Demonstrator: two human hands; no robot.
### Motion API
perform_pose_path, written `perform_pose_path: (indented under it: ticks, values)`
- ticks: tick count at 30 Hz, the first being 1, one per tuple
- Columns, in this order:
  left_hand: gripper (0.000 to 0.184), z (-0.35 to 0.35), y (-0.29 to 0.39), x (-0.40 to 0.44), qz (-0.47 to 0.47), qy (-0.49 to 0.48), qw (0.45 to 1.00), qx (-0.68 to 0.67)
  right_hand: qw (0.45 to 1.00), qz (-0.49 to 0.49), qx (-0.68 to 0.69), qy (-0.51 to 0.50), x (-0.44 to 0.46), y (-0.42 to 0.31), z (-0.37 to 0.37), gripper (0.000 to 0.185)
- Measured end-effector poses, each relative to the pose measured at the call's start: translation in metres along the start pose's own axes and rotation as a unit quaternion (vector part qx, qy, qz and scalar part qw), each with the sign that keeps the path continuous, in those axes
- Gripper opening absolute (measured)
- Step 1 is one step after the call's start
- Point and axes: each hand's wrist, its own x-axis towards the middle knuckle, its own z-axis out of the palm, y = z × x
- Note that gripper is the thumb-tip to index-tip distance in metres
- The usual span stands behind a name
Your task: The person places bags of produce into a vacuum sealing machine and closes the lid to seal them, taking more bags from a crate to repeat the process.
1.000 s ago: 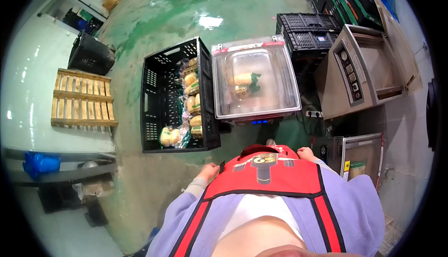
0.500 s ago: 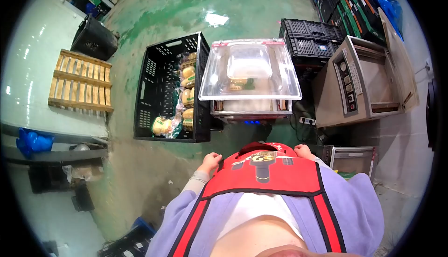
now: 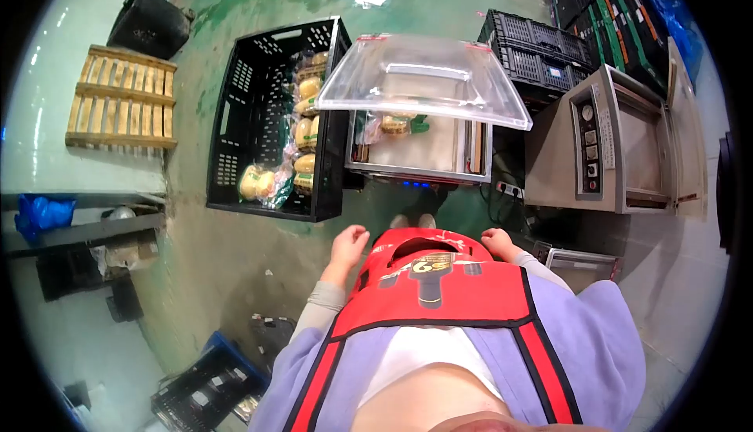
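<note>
My left hand (image 3: pixel 349 245) is beside the red apron (image 3: pixel 439 275), fingers loosely curled together, with no object visible in them. On the apron's other side is my right hand (image 3: pixel 500 242), its fingers bent and partly hidden. Ahead stands a vacuum sealing machine (image 3: pixel 423 154) with its clear lid (image 3: pixel 427 91) tilted up. Under the lid lies a packed item (image 3: pixel 397 124) with green on its wrapping. Left of the machine, a black crate (image 3: pixel 257 118) holds several bagged, pale round items (image 3: pixel 304 134) along its right side.
A second machine (image 3: pixel 604 150) with a raised lid stands at the right, before stacked black crates (image 3: pixel 537 52). A power strip (image 3: pixel 510 190) lies between the machines. A wooden pallet (image 3: pixel 124 96), a black bin (image 3: pixel 149 20) and a blue bag (image 3: pixel 43 214) are at the left.
The clear lid has risen from closed to tilted open, uncovering the packed item. Both hands have moved slightly forward from the body. The view has shifted.
</note>
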Motion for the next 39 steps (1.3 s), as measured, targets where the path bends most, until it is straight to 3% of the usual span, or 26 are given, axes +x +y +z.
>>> perform_pose_path:
  ticks: [4,6,10,12,16,22,24,26,29,35,39]
  values:
    - [0.02,-0.027,0.066,0.006,0.129,0.098,0.985,-0.062,0.999,0.008,0.004,-0.049,0.022,-0.051,-0.02,0.033]
    - [0.017,-0.047,0.09,0.011,0.158,0.124,0.978,-0.064,0.998,-0.058,-0.011,-0.04,0.041,-0.077,-0.024,0.034]
    - [0.017,-0.079,0.097,0.025,0.154,0.161,0.97,-0.093,0.993,-0.122,-0.006,-0.009,0.084,-0.133,-0.041,0.033]
    - [0.017,-0.092,0.093,0.03,0.144,0.171,0.969,-0.104,0.994,-0.104,0.044,-0.005,0.115,-0.156,-0.048,0.034]
    - [0.017,-0.109,0.079,0.042,0.117,0.177,0.97,-0.116,0.984,-0.133,0.075,0.091,0.17,-0.2,-0.071,0.039]
    - [0.016,-0.118,0.068,0.063,0.096,0.164,0.974,-0.123,0.977,-0.162,-0.072,0.121,0.207,-0.278,-0.113,0.048]
    - [0.017,-0.12,0.068,0.068,0.085,0.158,0.976,-0.121,0.934,-0.278,-0.142,0.174,0.235,-0.28,-0.11,0.052]
    - [0.017,-0.121,0.067,0.072,0.077,0.149,0.98,-0.11,0.938,-0.274,-0.147,0.151,0.254,-0.288,-0.108,0.062]
    - [0.017,-0.12,0.063,0.076,0.067,0.146,0.979,-0.124,0.91,-0.29,-0.281,0.094,0.27,-0.303,-0.107,0.083]
    - [0.016,-0.119,0.059,0.078,0.057,0.15,0.979,-0.127,0.906,-0.203,-0.371,-0.037,0.285,-0.326,-0.106,0.089]
    - [0.016,-0.118,0.058,0.078,0.055,0.151,0.98,-0.12,0.924,-0.212,-0.311,-0.07,0.296,-0.313,-0.102,0.088]
